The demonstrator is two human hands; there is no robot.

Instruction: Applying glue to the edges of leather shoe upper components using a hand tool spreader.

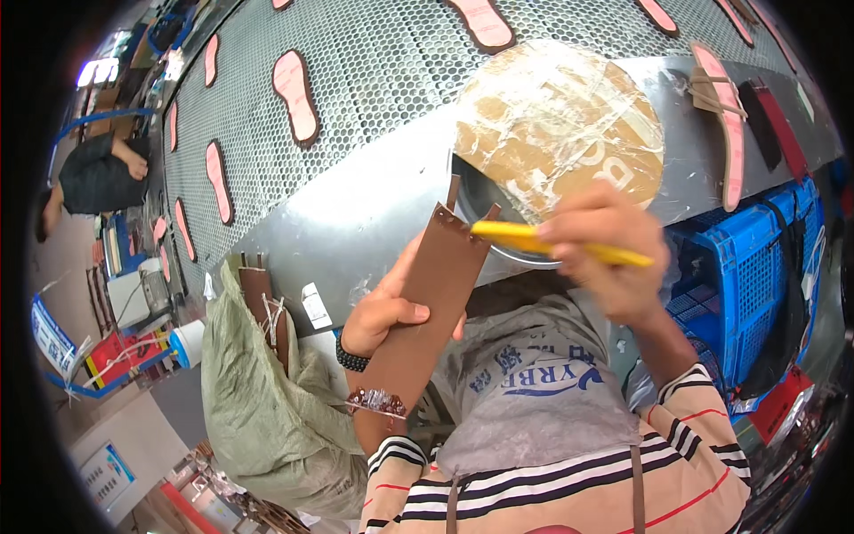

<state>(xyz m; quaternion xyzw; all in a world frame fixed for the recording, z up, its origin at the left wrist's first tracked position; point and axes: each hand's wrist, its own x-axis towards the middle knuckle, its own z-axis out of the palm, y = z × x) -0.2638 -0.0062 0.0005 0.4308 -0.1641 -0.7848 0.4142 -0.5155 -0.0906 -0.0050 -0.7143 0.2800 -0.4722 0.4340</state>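
Observation:
My left hand [384, 309] grips a long brown leather strap piece [427, 307] with notched ends, held up at a slant in front of me. My right hand [609, 254] holds a yellow brush handle [534, 242] whose tip lies at the strap's upper end. Just behind them a metal bowl [476, 200] sits on a grey metal ledge [356, 214], mostly covered by a round cardboard lid wrapped in clear plastic [560, 125].
A perforated conveyor [374, 62] carries several pink shoe soles [295, 93]. A green woven sack [258, 392] holds more brown straps at my left. A blue plastic crate [756, 276] stands at my right. A pink sole and dark straps [734, 125] lie on the ledge. Another person [102, 173] sits far left.

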